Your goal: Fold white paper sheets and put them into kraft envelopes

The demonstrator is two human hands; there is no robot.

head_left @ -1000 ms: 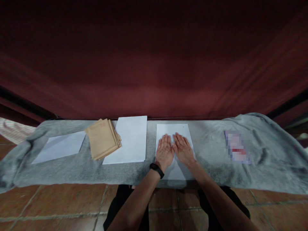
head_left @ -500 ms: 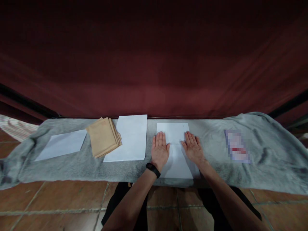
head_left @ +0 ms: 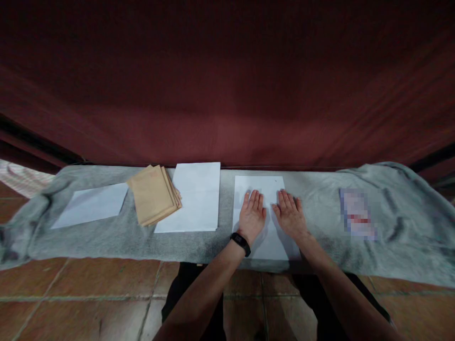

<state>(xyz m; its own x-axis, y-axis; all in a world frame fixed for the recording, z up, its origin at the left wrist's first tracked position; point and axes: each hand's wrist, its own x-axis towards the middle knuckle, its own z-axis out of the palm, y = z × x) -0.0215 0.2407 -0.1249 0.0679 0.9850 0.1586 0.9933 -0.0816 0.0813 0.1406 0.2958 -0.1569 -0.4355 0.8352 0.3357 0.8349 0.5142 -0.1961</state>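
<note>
A white sheet of paper [head_left: 266,246] lies in front of me on the grey cloth. My left hand [head_left: 252,215], with a black band on its wrist, rests over the middle of the sheet, fingers stretched forward. On the sheet's right side is my right hand [head_left: 291,215], its fingers also straight and slightly spread. Neither hand grips anything. To the left, a stack of white paper [head_left: 199,199] sits partly under a small pile of brown paper envelopes [head_left: 152,196].
Farther left lies another white sheet [head_left: 92,203]. A blurred-out, purplish flat item [head_left: 357,213] is on the right. Grey cloth [head_left: 313,189] covers the long, narrow surface, with a dark red curtain-like backdrop [head_left: 227,94] behind it and floor tiles [head_left: 106,279] below.
My left hand has moved right, across the sheet toward my right hand, so the gap between them is smaller. The view has shifted slightly.
</note>
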